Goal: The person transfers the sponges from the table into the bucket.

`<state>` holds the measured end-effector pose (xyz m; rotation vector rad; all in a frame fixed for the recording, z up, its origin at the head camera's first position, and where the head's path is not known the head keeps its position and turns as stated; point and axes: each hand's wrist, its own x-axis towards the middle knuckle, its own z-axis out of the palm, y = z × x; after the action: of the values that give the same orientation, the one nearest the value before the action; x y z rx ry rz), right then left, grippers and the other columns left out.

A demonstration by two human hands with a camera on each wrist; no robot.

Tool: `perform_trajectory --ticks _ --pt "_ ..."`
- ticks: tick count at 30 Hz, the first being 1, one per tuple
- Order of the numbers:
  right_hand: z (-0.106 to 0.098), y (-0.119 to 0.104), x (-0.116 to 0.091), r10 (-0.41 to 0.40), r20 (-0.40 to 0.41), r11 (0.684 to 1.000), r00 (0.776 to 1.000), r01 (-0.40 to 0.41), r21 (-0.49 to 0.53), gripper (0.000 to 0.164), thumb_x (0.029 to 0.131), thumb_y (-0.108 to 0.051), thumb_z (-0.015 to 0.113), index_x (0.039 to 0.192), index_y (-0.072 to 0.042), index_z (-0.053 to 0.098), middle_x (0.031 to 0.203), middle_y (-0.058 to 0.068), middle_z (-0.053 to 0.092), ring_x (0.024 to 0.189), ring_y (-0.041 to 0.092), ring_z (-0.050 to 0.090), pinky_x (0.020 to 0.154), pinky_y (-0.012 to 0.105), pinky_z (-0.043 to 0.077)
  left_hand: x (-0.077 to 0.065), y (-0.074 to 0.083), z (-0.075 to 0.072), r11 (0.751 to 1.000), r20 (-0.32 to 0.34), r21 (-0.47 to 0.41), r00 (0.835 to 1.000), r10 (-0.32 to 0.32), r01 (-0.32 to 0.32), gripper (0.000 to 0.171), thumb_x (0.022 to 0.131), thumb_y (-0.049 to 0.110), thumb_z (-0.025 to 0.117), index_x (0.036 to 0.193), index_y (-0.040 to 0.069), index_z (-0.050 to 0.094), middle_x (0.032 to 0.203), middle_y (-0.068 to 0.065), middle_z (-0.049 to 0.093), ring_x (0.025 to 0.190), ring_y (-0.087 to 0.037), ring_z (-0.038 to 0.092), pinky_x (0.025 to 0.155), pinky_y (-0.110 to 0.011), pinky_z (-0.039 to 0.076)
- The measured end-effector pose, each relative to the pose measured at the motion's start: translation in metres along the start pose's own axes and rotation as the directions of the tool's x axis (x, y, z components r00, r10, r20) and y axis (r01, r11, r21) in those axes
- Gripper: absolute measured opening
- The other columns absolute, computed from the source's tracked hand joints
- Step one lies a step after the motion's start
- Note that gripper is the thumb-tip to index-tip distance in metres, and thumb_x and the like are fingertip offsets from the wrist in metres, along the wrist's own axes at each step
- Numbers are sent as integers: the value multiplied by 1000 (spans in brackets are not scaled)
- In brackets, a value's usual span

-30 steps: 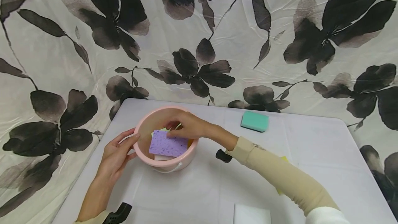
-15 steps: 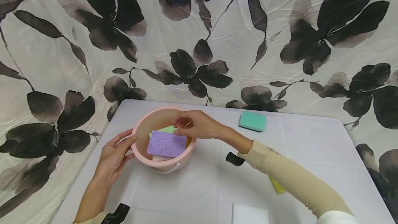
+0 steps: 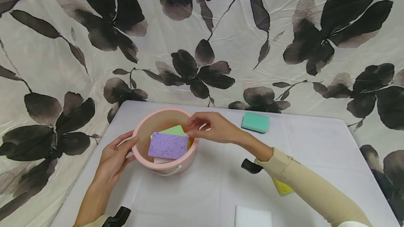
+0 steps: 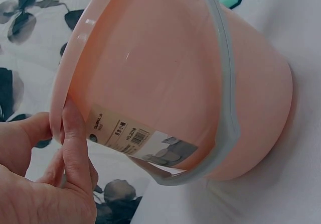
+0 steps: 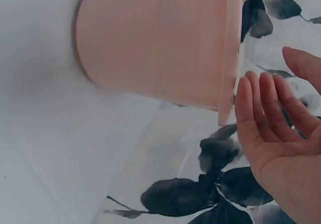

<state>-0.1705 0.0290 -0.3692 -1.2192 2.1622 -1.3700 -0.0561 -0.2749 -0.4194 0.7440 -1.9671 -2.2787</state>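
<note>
A pink bucket (image 3: pixel 186 162) with a pale handle (image 4: pixel 228 83) stands on the white table, left of centre. Inside lie a speckled purple sponge (image 3: pixel 168 145) on top, a light green sponge (image 3: pixel 175 130) behind it, and something white below. My left hand (image 3: pixel 115 158) pinches the bucket's left rim between thumb and fingers; in the left wrist view the fingers (image 4: pixel 75 143) lie against the wall under the rim. Over the right rim hovers my right hand (image 3: pixel 214 127), holding nothing, its fingers loosely bent. The right wrist view shows this hand (image 5: pixel 281 128) with thumb and fingers apart.
A teal sponge (image 3: pixel 255 122) with a dark underside lies at the back of the table (image 3: pixel 202 199). Partly under the right forearm is a yellow piece (image 3: pixel 282 187). A white block (image 3: pixel 253 216) sits at the front edge. Floral cloth hangs behind.
My right hand has let go of the purple sponge, which stays in the bucket, and has drawn back up and right to the rim. The left hand keeps its hold.
</note>
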Motion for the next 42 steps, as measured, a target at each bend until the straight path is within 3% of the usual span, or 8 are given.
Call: perform_trajectory --ticks 5,11,17,25,35,42 --pt "-5 8 -13 33 -30 999 999 -33 -23 29 85 -27 73 109 -12 65 96 -4 63 88 11 60 79 26 55 0 -1 0 1000 5 0 1000 11 -11 60 78 32 78 130 14 52 101 3 67 86 -9 65 71 -29 57" --pt "-12 15 -32 46 -64 998 997 -47 -29 29 85 -29 73 109 -15 64 102 3 65 91 11 59 82 27 54 0 0 0 1000 10 -12 1000 6 -6 58 80 30 77 129 14 52 100 4 68 85 -9 64 71 -28 57" --pt "-17 20 -52 72 -103 997 992 -74 -18 28 84 -30 73 109 -20 64 102 -8 64 93 9 59 83 27 54 -1 1 0 1000 6 -12 1000 10 -10 59 80 30 77 130 13 51 98 6 68 86 -8 65 69 -27 58" --pt "-18 28 -79 107 -136 994 985 -111 -17 27 85 -30 73 109 -23 63 102 -10 64 93 10 60 84 28 54 -1 0 1 1000 -3 4 1000 1 -1 60 79 32 77 130 14 52 99 6 67 88 -8 65 72 -27 57" --pt "-12 11 -111 96 -170 995 981 -99 -8 25 85 -11 72 109 -11 63 103 0 64 91 17 61 84 38 54 -2 0 1 1000 -1 10 1000 -7 7 66 78 34 77 134 13 49 101 6 67 88 -8 64 73 -27 57" --pt "-3 43 -134 72 -176 996 982 -81 -44 28 86 -28 71 112 -22 61 104 -8 63 90 11 62 83 29 54 -3 2 2 1000 2 -11 1000 -6 6 61 79 32 77 131 14 51 101 5 67 88 -8 65 73 -28 57"
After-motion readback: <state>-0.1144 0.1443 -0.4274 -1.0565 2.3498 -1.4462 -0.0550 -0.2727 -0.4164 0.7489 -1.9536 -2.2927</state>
